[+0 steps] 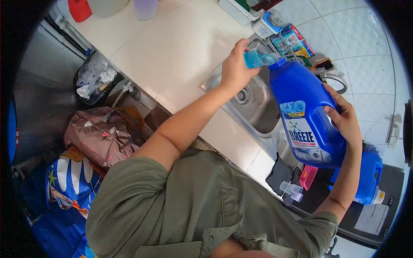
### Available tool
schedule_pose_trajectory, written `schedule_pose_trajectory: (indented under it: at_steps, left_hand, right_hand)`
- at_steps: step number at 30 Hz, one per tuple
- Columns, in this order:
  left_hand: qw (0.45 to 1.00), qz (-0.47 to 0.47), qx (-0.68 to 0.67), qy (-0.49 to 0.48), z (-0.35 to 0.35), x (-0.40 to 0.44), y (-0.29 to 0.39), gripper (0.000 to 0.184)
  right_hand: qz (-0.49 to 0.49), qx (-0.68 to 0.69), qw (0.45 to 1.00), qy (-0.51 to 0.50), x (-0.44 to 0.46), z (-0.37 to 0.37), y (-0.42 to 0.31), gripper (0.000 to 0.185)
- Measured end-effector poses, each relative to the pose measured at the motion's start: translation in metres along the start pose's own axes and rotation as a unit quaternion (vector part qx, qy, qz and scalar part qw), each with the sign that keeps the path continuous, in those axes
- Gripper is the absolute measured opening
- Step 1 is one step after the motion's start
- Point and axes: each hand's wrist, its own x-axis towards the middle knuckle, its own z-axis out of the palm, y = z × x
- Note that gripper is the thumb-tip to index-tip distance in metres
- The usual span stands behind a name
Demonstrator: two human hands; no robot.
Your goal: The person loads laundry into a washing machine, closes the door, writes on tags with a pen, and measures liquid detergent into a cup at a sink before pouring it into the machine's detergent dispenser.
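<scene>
My left hand [236,69] is closed around a small clear cup [254,58] with blue liquid in it, held over the sink [258,101]. The big blue BREEZE bottle [297,92] is tilted, its open neck right at the cup's mouth. Blue liquid shows between neck and cup. My right hand [345,116] grips the bottle's handle, with the fingers wrapped round it. The bottle hides part of the sink.
Boxes [294,42] and a white-and-blue tub [264,28] stand behind the sink. A second blue container [365,176], a pink basket [308,177] and clear cups [291,190] are at the right. Bags [101,135] lie at the left below the counter [172,56].
</scene>
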Motion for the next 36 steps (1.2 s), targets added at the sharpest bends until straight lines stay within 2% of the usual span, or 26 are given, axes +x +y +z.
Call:
schedule_pose_trajectory:
  at_steps: [2,9,11,15,17,19,21,23,25,29,31,33,35,36]
  left_hand:
    - [0.999,0.028,0.021,0.017,0.001,0.001,-0.001,0.08]
    - [0.999,0.024,0.024,0.01,-0.008,0.015,0.013,0.079]
    - [0.998,0.045,0.032,0.02,-0.016,0.028,0.021,0.078]
    - [0.994,0.095,0.052,0.025,-0.034,0.066,0.036,0.079]
    - [0.989,0.133,0.061,0.039,-0.047,0.084,0.048,0.08]
    - [0.986,0.16,0.038,0.034,-0.06,0.101,0.047,0.083]
    - [0.994,0.097,0.022,0.043,-0.077,0.111,0.057,0.082]
    - [0.989,0.139,0.019,0.048,-0.092,0.118,0.043,0.082]
    - [0.994,0.1,0.013,0.049,-0.109,0.112,0.043,0.082]
    - [0.993,0.079,0.07,0.046,-0.129,0.096,0.033,0.082]
    - [0.999,-0.006,0.05,0.011,-0.132,0.087,0.033,0.078]
    - [0.999,-0.016,0.051,0.001,-0.13,0.081,0.024,0.078]
    - [0.998,-0.032,0.051,-0.02,-0.122,0.081,0.02,0.078]
    - [0.998,-0.036,0.042,-0.029,-0.115,0.08,0.019,0.078]
  right_hand:
    - [0.0,0.01,1.0,0.012,-0.002,0.001,0.0,0.049]
    - [-0.024,0.044,0.997,0.054,-0.005,0.004,0.018,0.053]
    - [-0.09,0.063,0.99,0.089,-0.001,0.009,0.026,0.053]
    - [-0.143,0.119,0.968,0.17,0.021,0.023,0.032,0.046]
    - [-0.039,0.096,0.981,0.164,0.037,0.019,0.037,0.039]
    - [-0.061,0.142,0.966,0.208,0.062,0.031,0.038,0.033]
    - [-0.115,0.206,0.934,0.267,0.095,0.037,0.04,0.029]
    - [-0.146,0.25,0.903,0.319,0.13,0.049,0.027,0.026]
    - [-0.159,0.278,0.892,0.32,0.17,0.061,0.014,0.028]
    - [-0.217,0.379,0.855,0.278,0.27,0.099,-0.019,0.031]
    - [-0.242,0.432,0.826,0.268,0.309,0.119,-0.035,0.031]
    - [-0.233,0.442,0.822,0.274,0.354,0.135,-0.037,0.035]
    - [-0.286,0.487,0.792,0.231,0.368,0.148,-0.047,0.043]
    - [-0.263,0.432,0.828,0.243,0.376,0.151,-0.044,0.046]
